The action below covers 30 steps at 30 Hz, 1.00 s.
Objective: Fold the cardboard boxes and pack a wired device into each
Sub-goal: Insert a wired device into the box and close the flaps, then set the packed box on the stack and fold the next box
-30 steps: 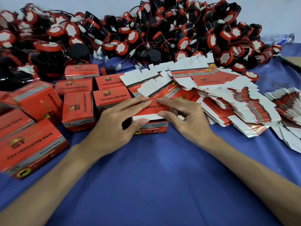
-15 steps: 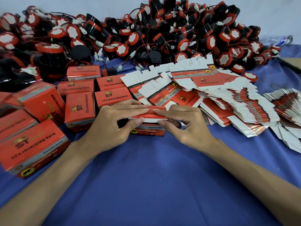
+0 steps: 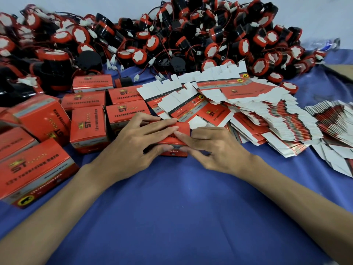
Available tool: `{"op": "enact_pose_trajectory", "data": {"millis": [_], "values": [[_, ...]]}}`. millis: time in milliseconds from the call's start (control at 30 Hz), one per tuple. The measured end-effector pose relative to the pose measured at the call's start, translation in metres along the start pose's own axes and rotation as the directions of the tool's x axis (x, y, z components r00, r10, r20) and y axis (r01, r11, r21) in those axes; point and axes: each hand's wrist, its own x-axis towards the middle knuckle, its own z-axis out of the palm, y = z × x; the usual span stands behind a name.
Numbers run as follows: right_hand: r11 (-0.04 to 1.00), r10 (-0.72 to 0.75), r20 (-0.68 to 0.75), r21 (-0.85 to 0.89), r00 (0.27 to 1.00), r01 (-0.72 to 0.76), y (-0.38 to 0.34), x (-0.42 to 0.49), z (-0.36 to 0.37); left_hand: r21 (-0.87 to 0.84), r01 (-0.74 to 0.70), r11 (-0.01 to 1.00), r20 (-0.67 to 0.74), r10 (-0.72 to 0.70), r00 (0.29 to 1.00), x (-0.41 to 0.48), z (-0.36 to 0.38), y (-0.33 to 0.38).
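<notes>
Fingers (image 3: pixel 162 129) of the left hand (image 3: pixel 133 146) lie across the top of the small red box (image 3: pixel 183 126) and the thumb is against its front, so this hand grips the box. The right hand (image 3: pixel 215 150) pinches it from the other side, with the index finger on the lid and the thumb at the front. The box stands on the blue cloth (image 3: pixel 181 207), just in front of the flat blanks (image 3: pixel 267 127) and near the finished boxes (image 3: pixel 87 129). One second ago the lid flap was open and its white inside was showing; now it is folded down and only the red top is visible. I think this box is almost closed and only the tuck of the flap remains. Whether a device is inside cannot be seen. The pile of wired devices (image 3: pixel 172 35) behind is large, so much work remains.
</notes>
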Motion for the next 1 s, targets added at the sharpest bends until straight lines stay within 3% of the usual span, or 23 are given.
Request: {"op": "enact_pose_trajectory", "data": {"millis": [100, 233, 367, 433, 500, 600, 733, 833, 900, 1000], "values": [[1.000, 0.006, 0.019, 0.030, 1.000, -0.007, -0.001, 0.001, -0.002, 0.063, -0.017, 0.998, -0.058, 0.021, 0.998, -0.001, -0.003, 0.004], [0.980, 0.151, 0.064, 0.118, 0.987, -0.157, 0.007, 0.001, -0.005, 0.240, 0.033, 0.970, -0.073, -0.015, 0.997, -0.002, -0.010, 0.014], [0.940, 0.325, -0.076, -0.087, 0.943, -0.331, 0.024, 0.003, -0.003, 0.308, 0.054, 0.950, 0.015, -0.062, 0.998, 0.000, -0.010, 0.027], [0.883, 0.435, 0.030, -0.208, 0.900, -0.421, 0.034, 0.001, -0.001, 0.242, 0.021, 0.970, 0.081, -0.042, 0.996, 0.000, -0.007, 0.033], [0.811, 0.571, 0.232, -0.304, 0.787, -0.500, 0.038, -0.001, -0.001, 0.205, -0.009, 0.979, 0.102, -0.013, 0.995, 0.000, -0.006, 0.034], [0.787, 0.604, 0.372, -0.415, 0.704, -0.456, 0.039, -0.004, 0.001, 0.200, 0.020, 0.980, 0.058, -0.032, 0.998, 0.002, -0.008, 0.036], [0.820, 0.539, 0.410, -0.457, 0.736, -0.345, 0.033, -0.002, 0.000, 0.345, 0.139, 0.928, -0.024, -0.139, 0.990, 0.007, -0.014, 0.039], [0.854, 0.469, 0.331, -0.405, 0.819, -0.326, 0.029, 0.001, -0.004, 0.480, 0.263, 0.837, -0.057, -0.269, 0.961, 0.005, -0.025, 0.034], [0.858, 0.482, 0.286, -0.347, 0.828, -0.380, 0.030, 0.001, -0.009, 0.516, 0.322, 0.793, -0.072, -0.335, 0.940, 0.001, -0.029, 0.032], [0.862, 0.436, 0.245, -0.390, 0.866, -0.324, 0.031, -0.002, -0.010, 0.537, 0.324, 0.779, -0.087, -0.331, 0.940, -0.001, -0.025, 0.032]]}}
